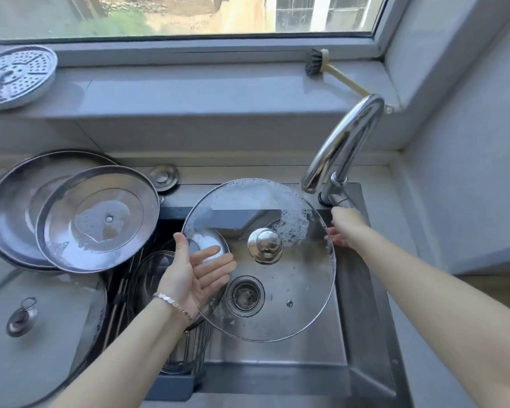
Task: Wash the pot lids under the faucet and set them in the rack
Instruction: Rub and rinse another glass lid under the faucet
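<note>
The soapy glass lid [301, 290] sits at frame centre over the sink [365, 304], lying on the flat, wide-spread left hand [195, 272]. The right hand [346, 228] is at the faucet [342, 148] lever; I cannot tell its grip. No water shows, so rinsing looks next: open the tap and bring the suds under the spout.

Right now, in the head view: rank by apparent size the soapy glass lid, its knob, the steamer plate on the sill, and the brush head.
1. soapy glass lid
2. steamer plate
3. knob
4. brush head

The brush head looks a bit smaller than the knob, but it sits farther from the camera, so true size is unsure.
</note>
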A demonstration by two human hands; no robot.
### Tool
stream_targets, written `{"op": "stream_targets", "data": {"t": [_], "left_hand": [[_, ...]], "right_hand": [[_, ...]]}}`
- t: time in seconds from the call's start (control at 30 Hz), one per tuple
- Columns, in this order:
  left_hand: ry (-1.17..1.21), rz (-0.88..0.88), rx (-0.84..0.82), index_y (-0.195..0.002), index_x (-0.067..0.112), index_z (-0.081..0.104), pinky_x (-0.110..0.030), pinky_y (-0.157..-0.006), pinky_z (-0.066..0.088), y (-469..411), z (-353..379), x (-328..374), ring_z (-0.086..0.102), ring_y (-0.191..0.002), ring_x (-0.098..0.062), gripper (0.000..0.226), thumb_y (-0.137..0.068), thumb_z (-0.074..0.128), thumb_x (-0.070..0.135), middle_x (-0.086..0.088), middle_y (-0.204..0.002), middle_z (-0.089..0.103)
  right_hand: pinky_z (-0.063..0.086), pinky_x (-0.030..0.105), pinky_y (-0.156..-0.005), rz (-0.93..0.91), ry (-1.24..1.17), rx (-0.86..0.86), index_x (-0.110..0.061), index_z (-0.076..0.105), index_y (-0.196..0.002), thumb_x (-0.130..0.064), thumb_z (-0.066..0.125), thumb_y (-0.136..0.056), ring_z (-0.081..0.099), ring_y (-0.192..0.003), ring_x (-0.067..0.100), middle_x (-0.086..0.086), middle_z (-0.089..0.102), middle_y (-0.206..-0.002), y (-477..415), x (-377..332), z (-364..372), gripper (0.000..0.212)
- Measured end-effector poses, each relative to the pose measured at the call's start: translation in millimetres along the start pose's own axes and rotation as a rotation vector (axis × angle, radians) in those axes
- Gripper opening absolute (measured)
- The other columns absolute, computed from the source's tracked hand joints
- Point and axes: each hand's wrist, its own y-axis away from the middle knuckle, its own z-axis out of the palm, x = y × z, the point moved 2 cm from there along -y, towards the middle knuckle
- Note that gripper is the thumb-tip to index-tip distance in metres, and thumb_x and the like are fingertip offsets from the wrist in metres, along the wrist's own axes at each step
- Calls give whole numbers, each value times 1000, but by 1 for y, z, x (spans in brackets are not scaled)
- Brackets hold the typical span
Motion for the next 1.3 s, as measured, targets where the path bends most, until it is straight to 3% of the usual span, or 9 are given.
{"op": "stream_targets", "data": {"t": [0.23,0.4,0.6,0.7,0.8,0.93,1.03,1.2,1.3], "left_hand": [[-38,-16,-4,-87,3,59,-21,-38,52,-2,4,-3,69,-49,-19,69,-90,24,62,-12,-59,71],[-60,-28,-12,-87,2,58,-21,-37,52,-2,3,-4,69,-50,-20,69,-90,24,62,-13,-60,71],[-47,-46,-8,-86,3,59,-21,-37,51,0,0,-4,69,-49,-20,69,-89,25,63,-13,-60,71],[-32,-47,-3,-86,3,59,-22,-37,52,2,-2,-5,69,-50,-20,69,-89,25,63,-13,-61,71],[-22,-34,1,-85,2,59,-21,-36,51,4,-3,-6,69,-49,-21,69,-89,25,62,-14,-60,71],[-12,-26,12,-84,1,59,-22,-36,51,9,-3,-10,69,-50,-22,68,-89,27,62,-14,-61,71],[-17,-22,23,-85,0,59,-22,-35,51,13,-9,-11,69,-49,-21,68,-89,28,60,-14,-60,71],[-30,-22,10,-87,0,58,-22,-35,51,20,-13,-15,69,-49,-21,66,-90,27,59,-14,-60,71],[-19,-9,10,-86,-1,58,-23,-35,51,21,-13,-16,69,-49,-22,66,-91,28,58,-14,-60,71]], "right_hand": [[24,8,-23,27,-4,46,-11,33,-139,-17,30,-99,43,-48,20,9,43,-63,-1,6,-3,41],[36,24,-46,-24,53,18,-4,46,-122,-15,32,-96,48,-53,20,7,48,-64,-5,10,-7,31],[41,27,-50,-20,56,5,-10,41,-104,-18,33,-95,49,-54,20,8,51,-69,-5,11,-9,14],[46,34,-75,-4,162,32,-7,40,-120,-31,33,-97,61,-92,32,15,58,-101,0,7,-6,34],[29,39,-109,-401,323,257,0,30,-139,-33,38,-96,35,-132,33,20,32,-143,29,12,8,55],[-2,28,-118,-970,580,41,-13,23,-147,-32,20,-96,5,-146,11,-1,16,-156,81,34,50,55],[-3,24,-118,-1192,687,-104,-13,23,-146,-36,13,-95,3,-143,5,-5,12,-153,83,42,49,57],[-6,25,-117,-1050,776,-73,-17,7,-149,-53,5,-86,-8,-142,2,-6,0,-156,64,36,31,73],[-8,22,-117,-1278,842,-181,-15,9,-145,-40,10,-90,-1,-144,7,-6,6,-153,85,38,39,61]]}}
